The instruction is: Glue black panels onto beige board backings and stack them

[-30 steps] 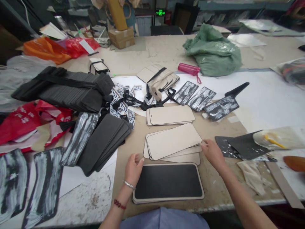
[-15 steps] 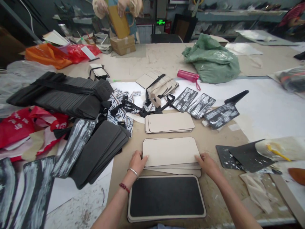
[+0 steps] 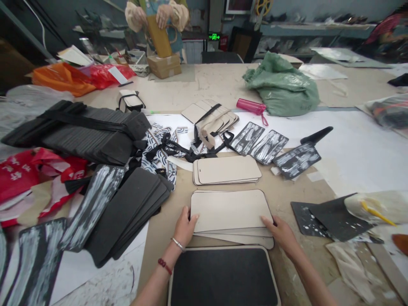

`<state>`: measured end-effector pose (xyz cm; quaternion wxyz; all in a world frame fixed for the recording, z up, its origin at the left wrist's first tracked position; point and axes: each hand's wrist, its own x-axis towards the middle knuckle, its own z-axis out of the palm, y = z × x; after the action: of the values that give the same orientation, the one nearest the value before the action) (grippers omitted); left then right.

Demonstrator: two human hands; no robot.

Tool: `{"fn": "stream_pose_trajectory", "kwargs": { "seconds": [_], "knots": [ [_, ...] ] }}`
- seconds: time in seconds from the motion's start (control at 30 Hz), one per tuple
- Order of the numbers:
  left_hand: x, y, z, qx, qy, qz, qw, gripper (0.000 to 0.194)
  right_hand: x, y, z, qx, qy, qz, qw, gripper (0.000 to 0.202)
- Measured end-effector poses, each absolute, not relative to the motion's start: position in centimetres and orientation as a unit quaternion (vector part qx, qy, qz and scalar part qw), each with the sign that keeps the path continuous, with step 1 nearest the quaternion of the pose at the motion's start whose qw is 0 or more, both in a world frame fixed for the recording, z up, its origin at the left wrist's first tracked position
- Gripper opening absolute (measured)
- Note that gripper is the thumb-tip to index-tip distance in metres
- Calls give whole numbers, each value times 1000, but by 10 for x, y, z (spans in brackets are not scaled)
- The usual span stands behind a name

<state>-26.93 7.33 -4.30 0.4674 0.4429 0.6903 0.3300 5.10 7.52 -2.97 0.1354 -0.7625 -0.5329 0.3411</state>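
A cream panel (image 3: 231, 209) with rounded corners lies on top of several like panels in front of me. My left hand (image 3: 185, 225) pinches its left edge, thumb on top. At its right edge my right hand (image 3: 281, 231) grips in the same way, with the fingers partly hidden under the rim. Nearer to me, a black panel with a cream border (image 3: 223, 276) lies flat, just below the stack. Beyond the held panel is a smaller stack of cream panels (image 3: 228, 169), one with a small slot at its left end.
Dark foam pieces (image 3: 124, 212) and a strapped foam bundle (image 3: 92, 131) lie left. White-smeared black pieces (image 3: 269, 146) and a black-handled tool (image 3: 317, 134) are right, behind a glue-spotted board (image 3: 307, 219). Farther back are a pink bottle (image 3: 250, 106), a green bag (image 3: 283, 87) and another person's hands (image 3: 164, 16).
My view has tilted up slightly, so the table items appear lower. Both hands keep their hold on the cream panel's edges, and the panel hardly shifts against the stack.
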Motion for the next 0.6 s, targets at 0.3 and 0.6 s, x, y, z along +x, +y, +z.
{"fn": "stream_pose_trajectory", "kwargs": {
  "seconds": [0.3,0.6],
  "knots": [
    [-260,78,-2,568,677,293,365,24,49,79,-26,-767,-555,288,147,37],
    [-252,79,-6,535,699,324,347,26,48,90,-22,-784,-562,193,182,36]
  ]
}}
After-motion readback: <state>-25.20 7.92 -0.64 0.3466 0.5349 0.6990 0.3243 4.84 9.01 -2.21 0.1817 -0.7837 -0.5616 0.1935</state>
